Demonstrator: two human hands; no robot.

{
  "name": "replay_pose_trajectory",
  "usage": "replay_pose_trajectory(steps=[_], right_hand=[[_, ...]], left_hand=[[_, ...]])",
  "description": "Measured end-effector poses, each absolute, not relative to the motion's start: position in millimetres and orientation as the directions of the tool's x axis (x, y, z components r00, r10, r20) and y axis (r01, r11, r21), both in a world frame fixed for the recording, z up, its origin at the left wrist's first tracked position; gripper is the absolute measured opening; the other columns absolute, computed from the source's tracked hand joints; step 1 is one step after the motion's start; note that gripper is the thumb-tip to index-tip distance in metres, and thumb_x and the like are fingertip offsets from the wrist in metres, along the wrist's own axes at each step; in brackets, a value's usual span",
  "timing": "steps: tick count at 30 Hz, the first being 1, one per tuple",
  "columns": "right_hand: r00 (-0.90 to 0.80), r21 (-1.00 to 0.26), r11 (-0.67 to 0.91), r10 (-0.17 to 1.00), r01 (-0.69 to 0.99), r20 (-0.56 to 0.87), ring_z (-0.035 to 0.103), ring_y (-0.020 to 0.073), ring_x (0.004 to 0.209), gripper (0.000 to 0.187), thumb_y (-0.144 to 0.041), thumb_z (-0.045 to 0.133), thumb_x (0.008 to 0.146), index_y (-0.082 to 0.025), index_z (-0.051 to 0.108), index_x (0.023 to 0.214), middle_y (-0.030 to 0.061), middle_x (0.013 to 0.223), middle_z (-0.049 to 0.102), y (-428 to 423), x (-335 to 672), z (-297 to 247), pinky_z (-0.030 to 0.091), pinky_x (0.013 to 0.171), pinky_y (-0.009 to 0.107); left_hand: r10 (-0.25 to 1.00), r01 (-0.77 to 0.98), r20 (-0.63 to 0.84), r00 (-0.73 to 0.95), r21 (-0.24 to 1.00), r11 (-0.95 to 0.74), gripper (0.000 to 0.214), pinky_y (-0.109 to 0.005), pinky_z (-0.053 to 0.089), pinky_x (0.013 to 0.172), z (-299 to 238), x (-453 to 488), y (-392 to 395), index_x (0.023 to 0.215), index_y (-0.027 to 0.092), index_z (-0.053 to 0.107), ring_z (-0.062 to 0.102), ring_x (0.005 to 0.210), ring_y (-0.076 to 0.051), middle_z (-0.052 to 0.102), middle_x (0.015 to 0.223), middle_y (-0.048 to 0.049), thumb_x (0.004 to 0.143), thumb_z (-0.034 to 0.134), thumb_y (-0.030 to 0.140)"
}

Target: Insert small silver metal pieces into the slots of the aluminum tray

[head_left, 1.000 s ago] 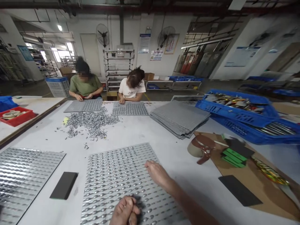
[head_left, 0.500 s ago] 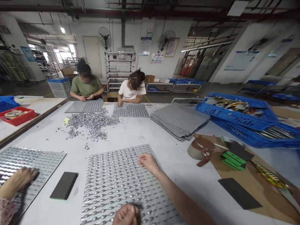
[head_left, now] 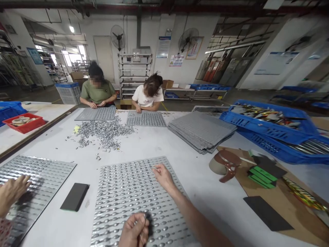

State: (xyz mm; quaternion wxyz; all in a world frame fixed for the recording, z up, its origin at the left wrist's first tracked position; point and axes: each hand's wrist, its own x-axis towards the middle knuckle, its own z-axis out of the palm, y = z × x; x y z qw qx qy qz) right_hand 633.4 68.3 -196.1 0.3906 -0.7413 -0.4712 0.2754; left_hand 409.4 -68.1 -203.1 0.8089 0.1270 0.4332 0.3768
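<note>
A grey dimpled tray (head_left: 128, 192) lies in front of me, its pockets filled with small silver metal pieces. My left hand (head_left: 134, 230) hovers over the tray's near edge, fingers closed on a small dark piece. My right hand (head_left: 162, 174) reaches to the tray's far right part, thumb and fingertips pinched together close to the surface. Whether it holds a piece is hidden. A loose pile of silver pieces (head_left: 104, 132) lies farther out on the white table (head_left: 159, 144).
A co-worker's hand (head_left: 11, 193) rests on a second filled tray (head_left: 43, 175) at the left. Between the trays lies a black block (head_left: 75, 196). To the right are stacked grey trays (head_left: 202, 130), blue crates (head_left: 269, 120), a tape dispenser (head_left: 224, 164) and a black pad (head_left: 268, 212). Two people work opposite.
My right hand slid from the tray's right edge to its far part. My left hand rose a little. A co-worker's hand appeared on the left tray.
</note>
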Motion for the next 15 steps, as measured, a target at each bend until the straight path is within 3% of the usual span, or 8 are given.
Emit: replay_pose_trajectory(steps=[4, 8, 12, 15], right_hand=[[0.18, -0.917, -0.133, 0.981, 0.375, -0.069, 0.066, 0.0189, 0.071, 0.029, -0.046, 0.059, 0.093, -0.02, 0.07, 0.101, 0.0012, 0.077, 0.069, 15, 608, -184, 0.053, 0.065, 0.027], [-0.135, -0.988, -0.032, 0.989, 0.153, -0.053, 0.069, 0.0187, 0.075, 0.032, -0.049, 0.066, 0.091, -0.021, 0.075, 0.107, 0.0023, 0.085, 0.073, -22, 579, -164, 0.054, 0.065, 0.027], [-0.127, -0.997, -0.064, 0.99, 0.04, -0.068, 0.069, 0.0187, 0.07, 0.036, -0.055, 0.073, 0.086, -0.02, 0.071, 0.085, 0.0021, 0.075, 0.073, -2, 570, -163, 0.055, 0.064, 0.027], [0.021, -0.988, -0.142, 0.989, -0.053, -0.143, 0.064, 0.0172, 0.059, 0.047, -0.066, 0.077, 0.076, -0.02, 0.064, 0.077, 0.0008, 0.066, 0.069, 26, 566, -175, 0.053, 0.058, 0.027]], left_hand=[[0.725, -0.608, -0.613, 0.314, 0.457, 0.649, 0.026, -0.01, 0.053, 0.057, -177, 406, -55, 0.077, 0.012, 0.073, 0.06, 0.056, -0.004, 0.07, 0.073, -0.0043, 0.066, 0.096, 0.011], [0.712, -0.614, -0.608, 0.351, 0.425, 0.665, 0.016, -0.007, 0.041, 0.044, -160, 411, -30, 0.074, 0.009, 0.068, 0.053, 0.049, -0.002, 0.064, 0.067, -0.0011, 0.087, 0.075, 0.003], [0.653, -0.568, -0.64, 0.404, 0.384, 0.728, 0.022, -0.008, 0.033, 0.036, -154, 419, 7, 0.076, 0.007, 0.065, 0.049, 0.044, -0.002, 0.06, 0.062, 0.0003, 0.098, 0.062, 0.009], [0.627, -0.562, -0.673, 0.392, 0.364, 0.742, 0.015, -0.013, 0.042, 0.039, -154, 423, 39, 0.089, 0.01, 0.066, 0.054, 0.049, -0.005, 0.063, 0.071, 0.0026, 0.1, 0.063, 0.02]])
